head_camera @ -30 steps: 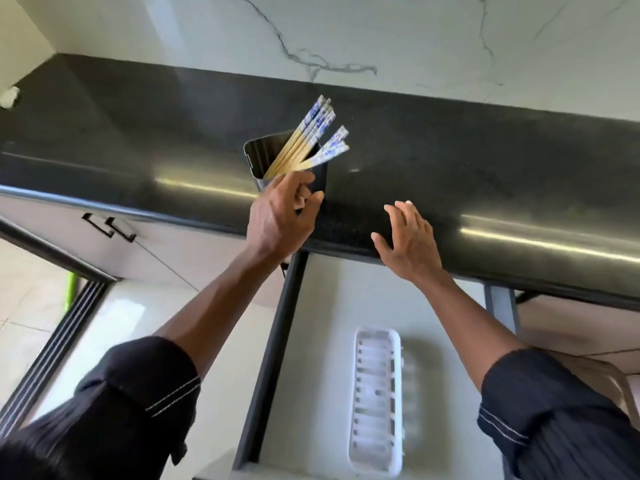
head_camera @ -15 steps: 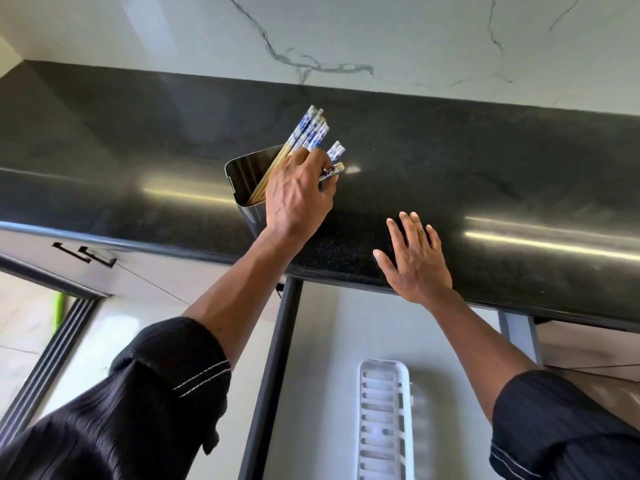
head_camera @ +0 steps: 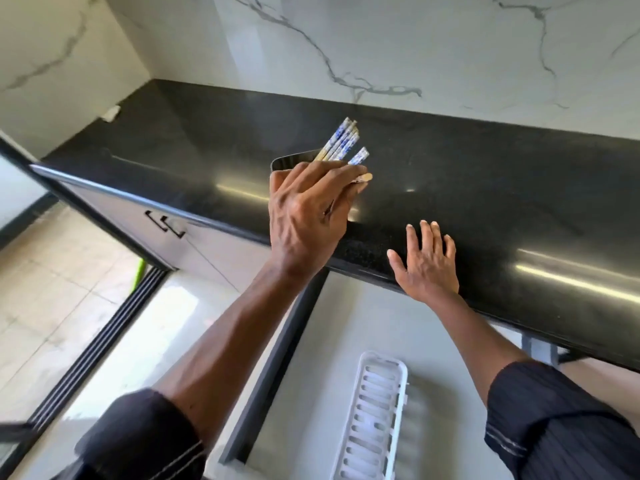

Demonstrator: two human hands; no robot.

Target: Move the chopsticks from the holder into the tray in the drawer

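chopsticks [head_camera: 341, 145] are gripped in a bundle by the left hand [head_camera: 308, 216] above the holder [head_camera: 287, 162], patterned ends tilted up-right; the right hand [head_camera: 427, 265] is spread flat on the countertop [head_camera: 502, 188].

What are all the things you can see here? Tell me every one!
chopsticks: a bunch, tan with blue and white tops, sticking out of the holder, held by the left hand
holder: one, shiny metal, on the counter
counter: one, black, against the wall
wall: white marble with grey veins
tray: one, white and slotted, in the open drawer
drawer: one, pale grey, open below the counter
cupboard handles: two, black, at left
left hand: closed around the chopsticks
right hand: open, flat on the counter edge
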